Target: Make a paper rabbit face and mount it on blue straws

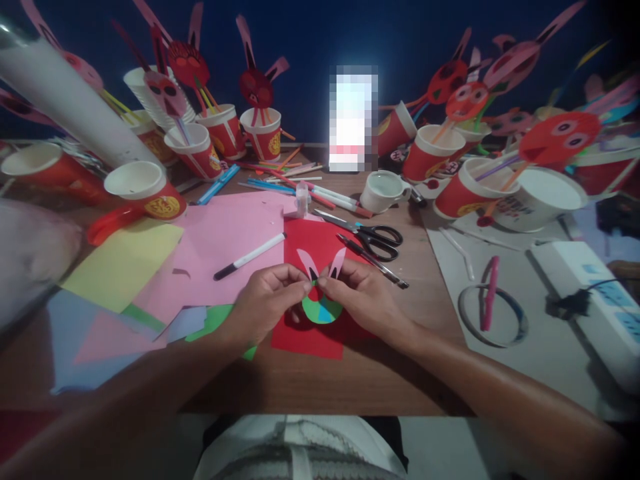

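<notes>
Between my two hands is a round green paper face (311, 313) with a blue patch, a bit of red and two pink paper ears (338, 260) with black centres. My left hand (273, 293) pinches its upper left side near the base of one ear. Opposite it, my right hand (363, 293) pinches the upper right side near the other ear. The fingertips hide part of the face's top. Beneath it lies a sheet of red paper (310, 343). Black-handled scissors (375, 239) and a black pen (375, 260) are just beyond my right hand.
Pink paper (225, 230), yellow paper (125, 263) and a black-and-white marker (250, 257) lie to the left. Red paper cups (260, 137) with paper animal faces line the back. A white mug (383, 193) stands behind the scissors. A tape roll (465, 320) and power strip (580, 293) are right.
</notes>
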`<state>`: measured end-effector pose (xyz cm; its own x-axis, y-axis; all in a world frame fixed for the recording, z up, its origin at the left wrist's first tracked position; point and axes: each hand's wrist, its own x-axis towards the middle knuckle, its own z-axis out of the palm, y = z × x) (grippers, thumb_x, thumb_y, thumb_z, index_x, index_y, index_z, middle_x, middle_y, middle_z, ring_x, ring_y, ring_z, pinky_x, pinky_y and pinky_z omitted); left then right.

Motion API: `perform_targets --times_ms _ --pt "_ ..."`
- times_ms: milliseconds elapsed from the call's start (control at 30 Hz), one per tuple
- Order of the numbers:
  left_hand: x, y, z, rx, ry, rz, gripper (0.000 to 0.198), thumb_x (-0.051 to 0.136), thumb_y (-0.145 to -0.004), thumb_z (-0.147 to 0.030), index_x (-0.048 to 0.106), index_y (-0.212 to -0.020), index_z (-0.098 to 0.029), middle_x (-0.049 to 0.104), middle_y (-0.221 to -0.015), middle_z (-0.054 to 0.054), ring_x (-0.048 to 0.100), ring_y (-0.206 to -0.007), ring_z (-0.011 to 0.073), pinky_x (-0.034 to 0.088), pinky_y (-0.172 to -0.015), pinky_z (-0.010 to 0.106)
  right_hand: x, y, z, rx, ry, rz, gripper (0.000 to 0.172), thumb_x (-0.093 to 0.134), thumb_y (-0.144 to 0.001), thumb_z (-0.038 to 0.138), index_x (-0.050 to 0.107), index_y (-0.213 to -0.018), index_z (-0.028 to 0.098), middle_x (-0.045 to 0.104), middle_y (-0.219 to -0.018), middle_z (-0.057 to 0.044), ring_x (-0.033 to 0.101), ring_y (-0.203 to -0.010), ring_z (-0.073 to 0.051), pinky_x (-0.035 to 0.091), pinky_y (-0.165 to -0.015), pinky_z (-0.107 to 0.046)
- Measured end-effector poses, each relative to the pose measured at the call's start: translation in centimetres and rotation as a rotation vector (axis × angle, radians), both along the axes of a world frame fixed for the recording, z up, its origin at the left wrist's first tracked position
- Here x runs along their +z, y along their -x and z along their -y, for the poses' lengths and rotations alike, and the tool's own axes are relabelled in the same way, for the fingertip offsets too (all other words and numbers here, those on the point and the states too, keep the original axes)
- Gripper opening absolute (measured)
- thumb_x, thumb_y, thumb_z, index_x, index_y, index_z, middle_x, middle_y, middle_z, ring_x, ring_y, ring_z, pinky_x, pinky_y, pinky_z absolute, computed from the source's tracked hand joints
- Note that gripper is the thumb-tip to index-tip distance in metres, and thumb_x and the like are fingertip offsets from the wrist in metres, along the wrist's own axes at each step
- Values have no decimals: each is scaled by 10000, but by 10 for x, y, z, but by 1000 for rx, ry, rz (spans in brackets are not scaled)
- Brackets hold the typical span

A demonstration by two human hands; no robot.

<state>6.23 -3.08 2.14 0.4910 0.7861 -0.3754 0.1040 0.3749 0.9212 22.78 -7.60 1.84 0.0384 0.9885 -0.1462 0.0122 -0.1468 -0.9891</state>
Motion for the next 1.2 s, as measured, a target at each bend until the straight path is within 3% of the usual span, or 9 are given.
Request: perform_targets --times_ms 333,533,667,800,1033,1200 --pt "-5 3 1 24 18 2 135 637 -807 -291 588 -762 -174 601 -551 -44 562 -465 83 438 -446 170 -4 1 1 11 28 -90 166 648 -785 334 638 -842 179 622 -750 12 552 -654 -113 463 -623 -248" --pt "2 4 -2 104 19 23 152 631 -796 -296 565 -739 -171 584 -521 -47 543 -425 82 419 -424 171 -3 1 -1 -11 57 -138 271 703 -713 357 606 -908 197 594 -696 30 548 -624 -116 457 -607 -252" --pt "6 7 -4 137 5 41 164 635 -785 -303 557 -726 -171 583 -514 -44 527 -413 79 413 -426 172 -3 0 -1 26 55 -116 214 670 -745 386 603 -816 195 593 -670 27 537 -601 -107 433 -590 -239" --pt "6 9 -6 122 35 52 178 632 -796 -335 564 -750 -176 591 -538 -33 533 -428 87 388 -411 172 -4 -2 0 48 49 -59 229 635 -786 400 573 -707 194 583 -631 26 522 -587 -106 419 -589 -236" --pt "6 8 -6 116 91 170 198 621 -806 -359 592 -724 -181 565 -581 -23 534 -507 99 429 -435 184 -8 -3 -1 22 70 -103 257 652 -780 432 581 -711 194 589 -624 31 535 -580 -108 433 -603 -240" --pt "9 9 -5 44 101 116 219 630 -801 -376 597 -764 -163 590 -567 -19 525 -462 83 400 -435 177 -11 -3 -2 -1 62 -153 269 671 -774 444 594 -724 191 596 -637 28 536 -576 -106 433 -600 -240"
